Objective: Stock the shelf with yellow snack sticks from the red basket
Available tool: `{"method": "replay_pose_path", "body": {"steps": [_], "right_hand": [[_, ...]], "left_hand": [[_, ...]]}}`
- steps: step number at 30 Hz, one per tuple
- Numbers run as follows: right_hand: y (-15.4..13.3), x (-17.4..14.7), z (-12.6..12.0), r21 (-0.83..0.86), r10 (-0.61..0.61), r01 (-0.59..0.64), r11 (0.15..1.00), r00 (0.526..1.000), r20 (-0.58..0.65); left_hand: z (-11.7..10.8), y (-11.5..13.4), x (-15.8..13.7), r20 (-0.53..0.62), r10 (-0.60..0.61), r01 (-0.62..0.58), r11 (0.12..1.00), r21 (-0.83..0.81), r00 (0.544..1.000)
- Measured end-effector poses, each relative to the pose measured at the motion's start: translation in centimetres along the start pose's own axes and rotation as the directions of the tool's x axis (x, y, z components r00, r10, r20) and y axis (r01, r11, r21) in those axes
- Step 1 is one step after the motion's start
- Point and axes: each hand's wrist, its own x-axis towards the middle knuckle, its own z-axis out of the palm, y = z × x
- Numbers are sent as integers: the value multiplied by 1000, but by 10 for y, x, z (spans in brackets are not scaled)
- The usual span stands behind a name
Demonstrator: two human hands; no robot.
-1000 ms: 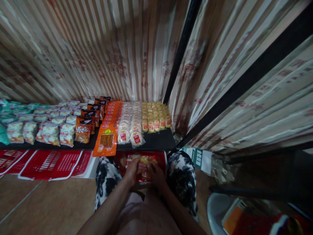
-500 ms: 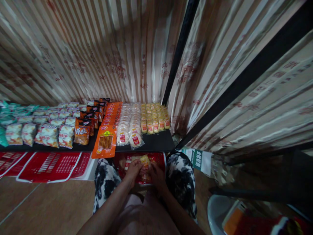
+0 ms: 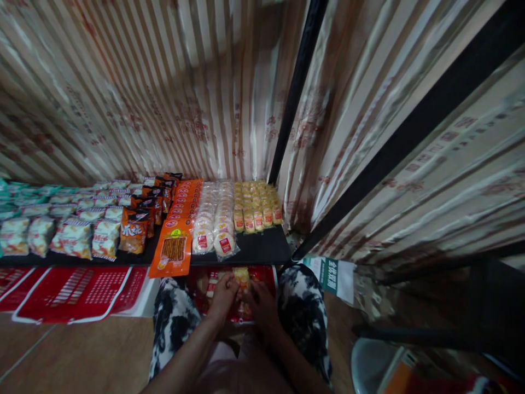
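My left hand (image 3: 223, 293) is closed on a small yellow snack packet (image 3: 241, 276), which sticks up beyond its fingertips. My right hand (image 3: 262, 303) is close by on the packet's lower right, its fingers curled inward. Anything within those fingers is too dark to name. Both hands are over a red basket (image 3: 275, 279) between my knees, under the front edge of the black shelf (image 3: 262, 249). More wrapped snacks lie in the basket, partly hidden by the hands. On the shelf above stand rows of similar yellow packets (image 3: 258, 210).
Left of the yellow rows are round wrapped crackers (image 3: 225, 241), orange stick-snack packs (image 3: 174, 246), orange-black bags (image 3: 133, 232) and white bags (image 3: 74, 238). Red baskets (image 3: 82, 290) are under the shelf. A black post (image 3: 295, 93) and striped curtain (image 3: 164, 82) stand behind.
The view has tilted, so the shelf appears slightly lower. The yellow packet stays by my left hand, while my right fingers have moved slightly down, away from its top.
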Motion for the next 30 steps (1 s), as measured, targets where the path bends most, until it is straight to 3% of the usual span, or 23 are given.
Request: {"method": "replay_pose_path", "body": {"steps": [5,13,17,22,30], "right_hand": [[-16,14,-18,-4,34,-34,999,999,-5],[-34,42,-29,50,89,-88,995,996,-28],[-31,56,-27,95,125,-121,988,991,-38],[-26,73,-23,160,102,-98,982,995,-15],[-31,103,-22,66,141,-137,988,988,-64]], "left_hand": [[6,9,-4,-34,172,-165,976,139,985],[14,26,-6,-22,391,-346,839,419,920],[17,32,0,16,401,-371,831,415,916],[24,36,13,-18,438,-392,822,413,899],[34,47,42,-20,437,-384,809,445,899]]}}
